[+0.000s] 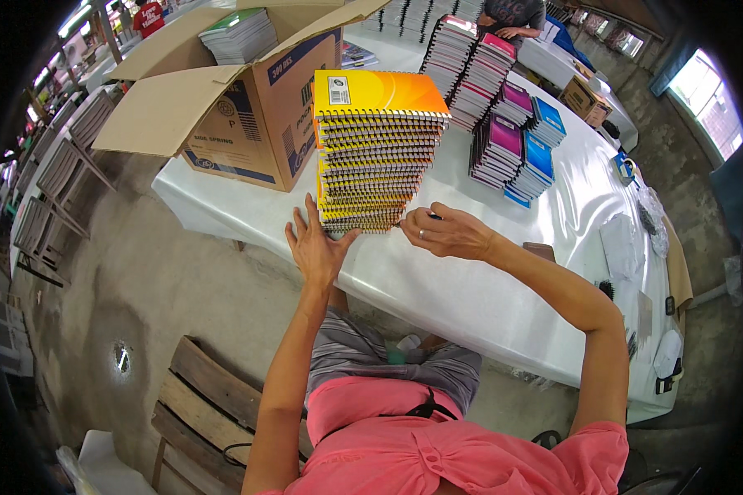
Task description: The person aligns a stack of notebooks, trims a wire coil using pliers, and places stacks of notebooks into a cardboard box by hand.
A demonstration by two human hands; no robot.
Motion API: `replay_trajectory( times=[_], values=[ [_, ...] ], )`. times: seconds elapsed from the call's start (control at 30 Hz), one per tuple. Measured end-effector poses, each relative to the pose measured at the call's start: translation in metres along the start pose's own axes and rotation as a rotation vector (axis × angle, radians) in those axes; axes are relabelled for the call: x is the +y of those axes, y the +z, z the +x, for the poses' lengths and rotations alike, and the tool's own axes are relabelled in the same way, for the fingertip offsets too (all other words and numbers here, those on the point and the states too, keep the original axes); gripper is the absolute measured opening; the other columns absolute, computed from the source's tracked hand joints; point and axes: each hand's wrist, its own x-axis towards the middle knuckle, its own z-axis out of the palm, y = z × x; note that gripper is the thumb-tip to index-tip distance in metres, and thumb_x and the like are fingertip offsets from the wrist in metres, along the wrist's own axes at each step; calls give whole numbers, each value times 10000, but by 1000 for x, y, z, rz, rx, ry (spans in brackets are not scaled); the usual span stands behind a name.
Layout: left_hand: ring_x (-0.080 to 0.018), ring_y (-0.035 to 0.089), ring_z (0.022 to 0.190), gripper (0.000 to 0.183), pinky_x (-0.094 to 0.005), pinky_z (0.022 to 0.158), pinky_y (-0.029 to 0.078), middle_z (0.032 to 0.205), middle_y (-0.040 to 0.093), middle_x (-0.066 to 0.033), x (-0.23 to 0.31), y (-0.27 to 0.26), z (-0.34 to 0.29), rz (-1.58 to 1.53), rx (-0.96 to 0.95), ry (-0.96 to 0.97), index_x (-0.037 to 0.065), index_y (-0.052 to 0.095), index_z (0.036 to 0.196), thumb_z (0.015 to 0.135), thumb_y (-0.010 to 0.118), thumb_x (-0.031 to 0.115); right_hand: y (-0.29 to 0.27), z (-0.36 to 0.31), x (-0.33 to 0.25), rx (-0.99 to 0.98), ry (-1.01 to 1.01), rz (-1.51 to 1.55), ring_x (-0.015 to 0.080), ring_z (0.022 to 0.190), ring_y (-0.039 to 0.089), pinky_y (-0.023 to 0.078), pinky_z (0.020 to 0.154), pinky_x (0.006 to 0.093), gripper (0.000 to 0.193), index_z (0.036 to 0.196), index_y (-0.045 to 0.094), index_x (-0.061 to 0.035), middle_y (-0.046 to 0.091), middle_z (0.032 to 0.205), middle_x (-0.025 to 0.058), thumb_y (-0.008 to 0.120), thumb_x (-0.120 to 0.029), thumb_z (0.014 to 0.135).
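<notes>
- One tall stack of yellow-orange spiral notebooks (376, 157) stood at the upper centre of the frame, its wire bindings facing the wearer, on a white-covered worktop (487, 313).
- The left hand (318, 247) was at the stack's lower left corner, its grip spread, with fingers and thumb apart.
- The right hand (450, 233), a ring on one finger, was at the stack's lower right; its grip was closed, pinching a small dark item (436, 217) mostly hidden by the fingers.
- Left of the stack, in the upper left of the frame, a cardboard box (268, 128) stood with flaps open, and green-covered notebooks (239, 37) showed between them.
- Right of the stack, purple notebooks (504, 136) and blue notebooks (539, 157) stood side by side in piles, with taller piles of red-covered notebooks (494, 62) behind them.
- At the top edge, right of centre, a person in a dark shirt (516, 11) was beyond those piles.
- A slatted wooden chair (215, 396) stood at the lower left.
</notes>
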Motion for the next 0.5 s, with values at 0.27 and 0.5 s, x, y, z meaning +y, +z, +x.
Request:
replay_trajectory(
  times=[0.27, 0.5],
  values=[
    [-425, 354, 1362, 1175, -536, 1132, 195, 1344, 516, -275, -5, 3, 1, 40, 12, 15, -6, 250, 1492, 648, 768, 626, -42, 60, -30, -379, 252, 24, 274, 697, 587, 411, 462, 376, 185, 775, 687, 23, 582, 659, 99, 627, -141, 718],
    [-424, 366, 1354, 1112, -545, 1132, 185, 1358, 521, -247, -2, 1, -2, -111, 47, 12, -9, 243, 1494, 726, 689, 661, -39, 31, -5, -361, 254, 270, 250, 1026, 556, 463, 850, 413, 296, 1015, 650, -13, 602, 925, 71, 615, -188, 779]
  ],
)
